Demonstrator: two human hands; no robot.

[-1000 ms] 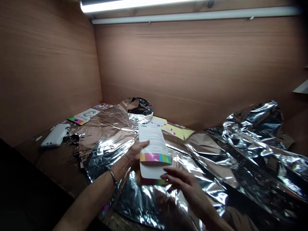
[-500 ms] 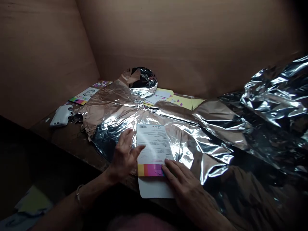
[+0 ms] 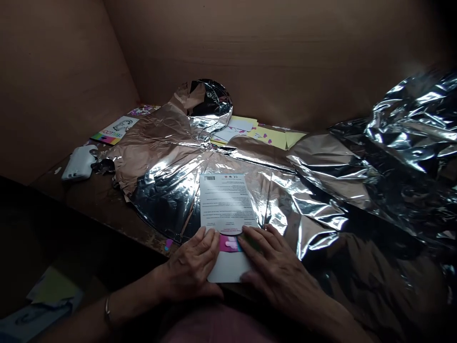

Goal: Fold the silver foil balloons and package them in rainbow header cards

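A white printed card (image 3: 225, 205) with a barcode, small text and a rainbow stripe near its lower end lies flat on crumpled silver foil (image 3: 167, 190) at the table's near edge. My left hand (image 3: 193, 267) rests on the card's lower left part, fingers stretched out flat over the stripe. My right hand (image 3: 274, 267) lies on the lower right part, fingers spread and pressing down. The card's white lower flap shows between the two hands.
More crumpled foil (image 3: 403, 157) piles up at the right. A white phone-like case (image 3: 77, 163) and a colourful card (image 3: 113, 131) lie at the far left. Yellow papers (image 3: 266, 136) sit at the back against the wooden wall. A round foil piece (image 3: 210, 97) stands behind.
The card was held up in my left hand, then laid on the foil. Both hands have shifted to its lower end, pressing it flat. The camera tilted further down.
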